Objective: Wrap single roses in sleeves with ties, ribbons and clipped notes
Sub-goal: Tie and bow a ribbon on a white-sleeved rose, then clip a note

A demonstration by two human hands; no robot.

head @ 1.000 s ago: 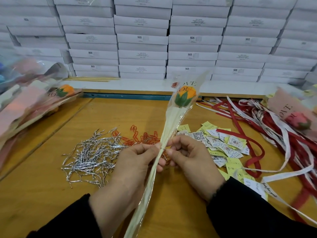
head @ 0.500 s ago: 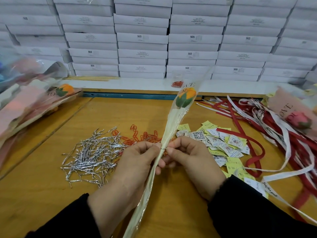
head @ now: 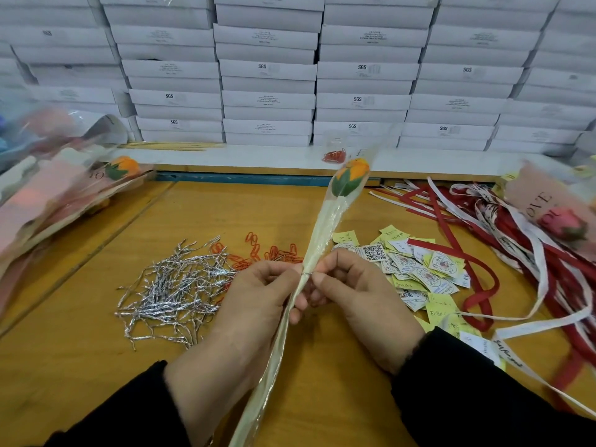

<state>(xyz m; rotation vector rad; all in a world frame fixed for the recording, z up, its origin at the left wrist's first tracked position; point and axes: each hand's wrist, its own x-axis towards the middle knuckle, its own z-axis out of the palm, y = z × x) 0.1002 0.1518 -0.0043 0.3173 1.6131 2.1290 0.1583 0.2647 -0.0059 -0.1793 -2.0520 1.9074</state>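
An orange rose (head: pixel 350 179) in a clear, cream-tinted sleeve (head: pixel 325 227) slants up from the bottom centre toward the back. My left hand (head: pixel 254 304) grips the gathered sleeve about midway. My right hand (head: pixel 361 298) pinches at the same spot, where a thin wire tie (head: pixel 306 274) circles the sleeve. Silver twist ties (head: pixel 174 291) lie in a heap to the left. Red paper clips (head: pixel 264 253) lie behind my left hand. Yellow and white notes (head: pixel 416 269) are spread to the right. Red and white ribbons (head: pixel 522 262) sprawl at the far right.
Wrapped roses are piled at the left edge (head: pixel 58 188), and another pink one (head: pixel 561 221) lies on the ribbons. White boxes (head: pixel 267 69) are stacked along the back. A small bag of red clips (head: pixel 335 155) sits on the white ledge. The table (head: pixel 80 366) is wooden.
The rose head has tilted slightly away and to the right. Both hands stay at the same spot on the sleeve, fingers working the tie.
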